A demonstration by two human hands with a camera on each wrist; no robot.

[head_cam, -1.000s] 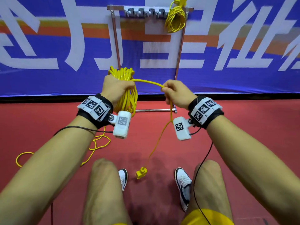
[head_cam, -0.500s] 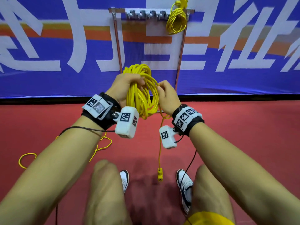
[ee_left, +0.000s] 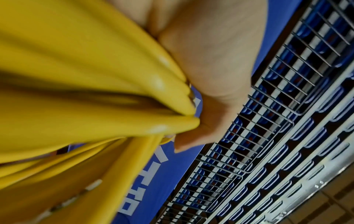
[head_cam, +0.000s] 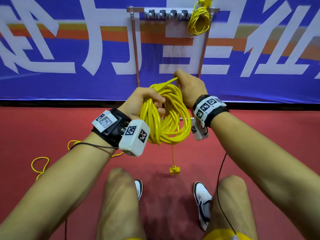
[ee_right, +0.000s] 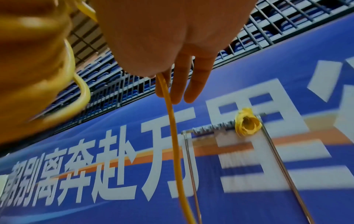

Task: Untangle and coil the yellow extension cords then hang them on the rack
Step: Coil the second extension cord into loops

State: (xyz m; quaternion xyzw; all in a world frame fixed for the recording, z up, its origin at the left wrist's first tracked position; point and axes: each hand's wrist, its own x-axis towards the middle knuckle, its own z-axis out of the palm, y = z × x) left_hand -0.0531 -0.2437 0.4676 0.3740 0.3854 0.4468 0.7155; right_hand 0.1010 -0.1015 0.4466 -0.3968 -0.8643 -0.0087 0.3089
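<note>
A coil of yellow extension cord (head_cam: 167, 116) hangs in front of me, and my left hand (head_cam: 155, 104) grips its upper left side with fingers curled through the loops. My right hand (head_cam: 178, 78) is above the coil's top and pinches one strand (head_cam: 170, 81) that runs up from it. The cord's short tail drops below the coil to a yellow plug (head_cam: 174, 170) dangling over the floor. In the left wrist view the bunched cord (ee_left: 95, 91) fills the frame beside my thumb (ee_left: 210, 83). In the right wrist view the strand (ee_right: 172, 121) runs down from my fingers (ee_right: 191, 84).
A metal rack (head_cam: 135, 49) with a row of hooks (head_cam: 166, 14) stands against the blue banner; a second yellow coil (head_cam: 199, 23) hangs at its right end, also seen as the hung coil (ee_right: 248, 125). Loose yellow cord (head_cam: 39, 163) lies on the red floor at left. My shoes (head_cam: 201, 201) are below.
My right hand went from beside the coil to above its top, carrying the strand up. The tail has shortened and the plug has risen off the floor.
</note>
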